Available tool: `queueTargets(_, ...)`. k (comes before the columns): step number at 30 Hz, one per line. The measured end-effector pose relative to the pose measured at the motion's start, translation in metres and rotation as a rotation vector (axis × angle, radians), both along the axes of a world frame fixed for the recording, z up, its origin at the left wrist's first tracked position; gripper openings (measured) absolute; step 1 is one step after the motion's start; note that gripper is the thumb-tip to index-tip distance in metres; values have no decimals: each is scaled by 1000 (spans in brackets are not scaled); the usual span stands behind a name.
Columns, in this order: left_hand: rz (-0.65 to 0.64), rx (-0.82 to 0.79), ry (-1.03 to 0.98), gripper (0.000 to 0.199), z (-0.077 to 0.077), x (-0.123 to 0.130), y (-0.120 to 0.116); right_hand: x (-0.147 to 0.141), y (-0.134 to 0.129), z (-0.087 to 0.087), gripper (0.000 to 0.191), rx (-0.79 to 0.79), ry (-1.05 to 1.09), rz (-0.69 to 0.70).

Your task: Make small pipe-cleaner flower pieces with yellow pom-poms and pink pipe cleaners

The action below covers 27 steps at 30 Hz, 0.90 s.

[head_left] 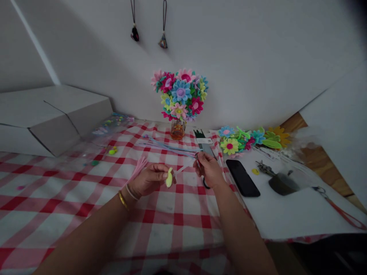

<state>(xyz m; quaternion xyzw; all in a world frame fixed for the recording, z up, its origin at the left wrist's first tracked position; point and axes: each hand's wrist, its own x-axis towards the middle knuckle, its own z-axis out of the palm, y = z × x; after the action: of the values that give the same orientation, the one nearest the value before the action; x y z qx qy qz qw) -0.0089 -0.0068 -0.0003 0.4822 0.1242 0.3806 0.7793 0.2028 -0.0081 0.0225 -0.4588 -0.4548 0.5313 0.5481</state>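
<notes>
My left hand (149, 178) holds a bundle of pink pipe cleaners (137, 169) that fans out to the upper left, with a small yellow-green felt piece (169, 178) at its fingertips. My right hand (210, 169) grips scissors (200, 168), whose black handle loop shows below the palm; the blades sit at the end of a thin pale pipe cleaner running from my left hand. Both hands hover above a red-and-white checked tablecloth (86, 198).
A jar of felt flowers (180, 99) stands at the back by the wall. Loose felt flowers (246, 139), a black phone (242, 177), a dark round object (282, 183) and a white sheet lie to the right. White boxes (48, 114) sit at the left.
</notes>
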Motion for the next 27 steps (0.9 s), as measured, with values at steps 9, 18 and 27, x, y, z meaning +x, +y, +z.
queueTargets(9,20,-6,-19,8,-2,-1,2,5,6,-2,40,-32,5,-80)
queueTargets(18,31,-39,-30,7,2,1,-1,0,0,4,17,81,-84,-90)
queueTargets(27,29,-39,-19,8,3,2,-2,-1,-1,4,12,130,-121,-107)
